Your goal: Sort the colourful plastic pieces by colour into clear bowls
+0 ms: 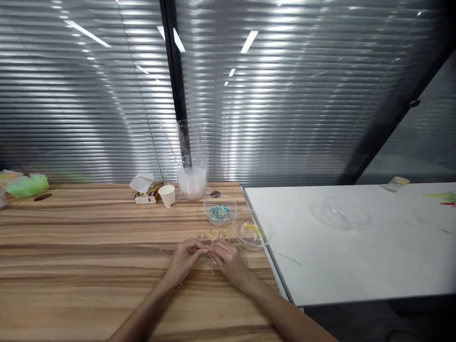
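Note:
My left hand (185,259) and my right hand (227,259) meet at their fingertips above the wooden table (89,266). Both are pinched closed around something too small to make out. Just beyond the fingers lies a scatter of small yellow and pink pieces (211,235). A clear round bowl (220,218) with blue and white bits stands behind them. Right of my right hand, another clear bowl (252,237) holds a few yellow strips, near the wooden table's right edge.
At the back are a tissue pack (145,194), a paper cup (167,195) and a clear bag with white contents (192,183). A green bag (27,185) lies far left. The white table (342,266) on the right bears clear lids (340,217) and a corked jar (396,184).

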{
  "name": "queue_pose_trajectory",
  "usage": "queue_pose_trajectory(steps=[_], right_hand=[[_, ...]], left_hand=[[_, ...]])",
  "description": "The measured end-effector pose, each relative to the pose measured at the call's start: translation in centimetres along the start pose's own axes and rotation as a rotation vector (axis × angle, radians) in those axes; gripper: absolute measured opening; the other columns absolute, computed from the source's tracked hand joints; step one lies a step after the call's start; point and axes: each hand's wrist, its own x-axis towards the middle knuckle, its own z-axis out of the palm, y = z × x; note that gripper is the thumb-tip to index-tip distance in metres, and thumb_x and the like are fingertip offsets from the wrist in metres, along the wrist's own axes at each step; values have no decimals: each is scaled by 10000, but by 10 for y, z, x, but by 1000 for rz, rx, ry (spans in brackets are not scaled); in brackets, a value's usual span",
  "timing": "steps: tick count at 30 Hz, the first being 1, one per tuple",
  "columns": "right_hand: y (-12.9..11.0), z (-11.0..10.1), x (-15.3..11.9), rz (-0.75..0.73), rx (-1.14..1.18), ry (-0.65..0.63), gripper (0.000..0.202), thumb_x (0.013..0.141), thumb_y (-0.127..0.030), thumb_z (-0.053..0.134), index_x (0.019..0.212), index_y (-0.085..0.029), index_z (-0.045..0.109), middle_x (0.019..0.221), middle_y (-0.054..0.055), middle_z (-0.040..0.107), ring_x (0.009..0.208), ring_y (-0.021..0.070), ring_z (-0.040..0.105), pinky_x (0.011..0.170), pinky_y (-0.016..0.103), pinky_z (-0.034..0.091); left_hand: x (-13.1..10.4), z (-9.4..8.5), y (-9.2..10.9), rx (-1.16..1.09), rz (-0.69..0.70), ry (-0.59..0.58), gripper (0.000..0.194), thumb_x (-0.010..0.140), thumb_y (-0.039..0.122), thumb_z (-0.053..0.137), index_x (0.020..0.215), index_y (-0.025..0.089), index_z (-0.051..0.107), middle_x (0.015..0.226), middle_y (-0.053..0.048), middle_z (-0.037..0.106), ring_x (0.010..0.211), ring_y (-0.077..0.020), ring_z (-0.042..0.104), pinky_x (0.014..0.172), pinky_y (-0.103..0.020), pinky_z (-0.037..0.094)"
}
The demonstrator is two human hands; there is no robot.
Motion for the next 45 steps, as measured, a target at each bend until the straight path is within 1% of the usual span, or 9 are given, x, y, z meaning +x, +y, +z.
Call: queue_pose_trajectory(steps=[5, 8, 11, 16, 20, 26, 30, 37, 45], right_hand=[[-9, -17, 2, -68, -10, 82, 227, 943, -101, 461, 926, -173, 675, 861, 52, 685, 805, 159, 634, 736, 289, 525], [-14, -38, 7, -68, -127, 239, 195, 941, -108, 485, 957, -179, 666, 886, 51, 690, 834, 168, 638, 768, 306, 515], [-10, -60, 12, -19, -345, 395, 175, 943, -150, 502, 910, -175, 672, 857, 54, 689, 826, 183, 629, 776, 325, 497], [8, -81, 10, 164, -765, 355, 321, 977, -252, 439, 815, -145, 695, 761, 81, 678, 738, 216, 586, 680, 334, 445], [12, -82, 3, 277, -877, 278, 358, 984, -284, 411, 851, -137, 708, 776, 97, 679, 770, 239, 581, 669, 341, 414], [-6, -66, 6, 120, -729, 310, 214, 951, -178, 466, 958, -126, 673, 929, 88, 693, 966, 244, 564, 852, 372, 431], [-15, -39, 7, 14, -474, 157, 209, 929, -109, 463, 1006, -129, 655, 979, 94, 670, 962, 227, 565, 886, 365, 450], [14, 5, 29, 250, -212, -222, 215, 876, -34, 504, 838, -145, 684, 855, 66, 660, 870, 196, 586, 803, 303, 460], [33, 30, 61, 366, -110, -362, 204, 809, -7, 574, 849, -138, 724, 866, 68, 675, 798, 168, 592, 754, 247, 428]], left_hand=[[10, -16, -5, 146, 44, -18, 205, 874, 324, 569, 858, 191, 724, 877, -59, 725, 833, -201, 650, 786, -298, 490], [18, -35, -21, 377, 35, 99, 197, 877, 226, 533, 973, 184, 700, 998, -83, 711, 950, -228, 625, 875, -351, 458], [22, -46, -38, 428, 2, 115, 199, 872, 173, 511, 945, 174, 696, 1001, -93, 704, 954, -233, 622, 875, -357, 456], [26, -34, -48, 447, 2, 38, 216, 902, 218, 496, 853, 177, 701, 889, -70, 702, 859, -206, 624, 811, -302, 461], [27, -22, -45, 442, 19, -5, 182, 885, 268, 555, 852, 173, 706, 856, -64, 679, 845, -204, 606, 791, -292, 448], [25, -25, -54, 420, -19, 10, 122, 815, 188, 614, 889, 148, 703, 874, -77, 677, 820, -204, 615, 756, -297, 464], [23, -30, -63, 391, -41, 20, 135, 804, 147, 612, 912, 140, 693, 846, -64, 691, 769, -181, 629, 711, -271, 486], [24, -30, -61, 441, -11, 34, 194, 828, 65, 531, 877, 153, 697, 890, -70, 688, 854, -186, 619, 808, -298, 476], [23, -21, -40, 521, 42, 5, 201, 878, 119, 529, 957, 172, 706, 889, -67, 655, 887, -203, 584, 818, -306, 446]])
